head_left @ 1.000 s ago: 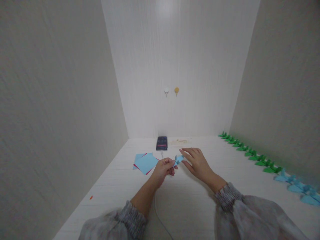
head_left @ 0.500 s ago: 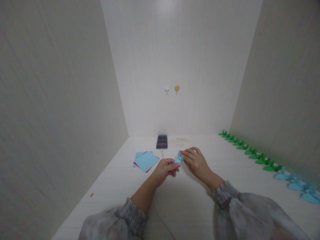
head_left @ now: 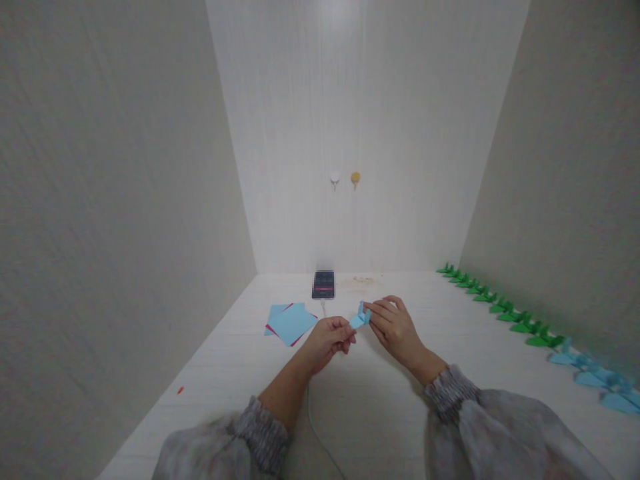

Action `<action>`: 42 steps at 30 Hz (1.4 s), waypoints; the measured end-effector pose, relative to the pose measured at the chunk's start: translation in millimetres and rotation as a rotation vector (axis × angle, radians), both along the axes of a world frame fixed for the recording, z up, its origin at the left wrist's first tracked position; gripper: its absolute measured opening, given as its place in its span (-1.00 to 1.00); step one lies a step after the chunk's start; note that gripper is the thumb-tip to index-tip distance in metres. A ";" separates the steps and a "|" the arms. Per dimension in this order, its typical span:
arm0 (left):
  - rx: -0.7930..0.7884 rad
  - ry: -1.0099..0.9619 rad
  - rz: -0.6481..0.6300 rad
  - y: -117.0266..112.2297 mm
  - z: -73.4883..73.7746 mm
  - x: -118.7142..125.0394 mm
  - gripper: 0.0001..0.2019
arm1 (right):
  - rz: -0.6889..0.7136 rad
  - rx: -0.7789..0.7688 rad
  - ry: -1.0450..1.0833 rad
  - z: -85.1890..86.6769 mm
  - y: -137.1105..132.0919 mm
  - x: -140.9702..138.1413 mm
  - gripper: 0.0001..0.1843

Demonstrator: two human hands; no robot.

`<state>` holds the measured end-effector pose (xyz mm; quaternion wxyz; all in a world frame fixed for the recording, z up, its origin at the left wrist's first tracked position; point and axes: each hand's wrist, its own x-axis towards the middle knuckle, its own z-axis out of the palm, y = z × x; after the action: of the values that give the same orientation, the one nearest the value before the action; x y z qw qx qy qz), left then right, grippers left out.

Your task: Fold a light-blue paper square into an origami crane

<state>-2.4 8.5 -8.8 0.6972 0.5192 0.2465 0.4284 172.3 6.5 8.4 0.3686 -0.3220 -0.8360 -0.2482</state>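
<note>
A small light-blue origami crane (head_left: 359, 321) is held up over the table between my hands, one narrow point of it standing upright. My left hand (head_left: 327, 343) pinches its left end between thumb and fingers. From the other side, my right hand (head_left: 395, 330) has its fingertips closed on the crane's right part; the thumb is mostly hidden. To the left of my left hand lie square sheets of blue paper (head_left: 293, 325), loosely stacked, with red edges peeking out between them.
Along the right wall runs a row of several green origami cranes (head_left: 523, 323), then blue ones (head_left: 593, 375) nearer me. A phone (head_left: 323, 285) with a white cable (head_left: 315, 427) is at the back. A small red scrap (head_left: 181, 390) lies at left. Two hooks (head_left: 355, 177) are on the back wall.
More of the blue crane shows between my hands, as they have drawn slightly apart. Its right part has shifted a little to the right with my right fingertips.
</note>
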 end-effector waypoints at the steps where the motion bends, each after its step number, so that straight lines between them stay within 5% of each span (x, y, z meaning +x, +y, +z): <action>1: -0.001 -0.006 0.001 0.3 -0.1 0.1 -0.79 | 0.000 -0.007 -0.003 0.2 -0.2 -0.4 -0.80; 27: 0.013 -0.043 0.049 2.9 -0.4 -1.5 -0.76 | -0.020 -0.008 -0.014 3.0 -1.8 -1.6 -0.78; 34: -0.010 -0.012 -0.032 0.3 0.1 -1.3 -0.69 | 0.000 -0.011 -0.018 0.9 -0.6 -0.8 -0.77; 42: -0.112 -0.080 0.116 5.9 3.1 -1.4 -0.62 | 0.030 -0.009 -0.047 4.7 -2.3 -2.4 -0.73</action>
<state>-3.9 14.4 -5.7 0.7084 0.4466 0.2715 0.4743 169.9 4.2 13.1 0.3513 -0.3053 -0.8501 -0.2464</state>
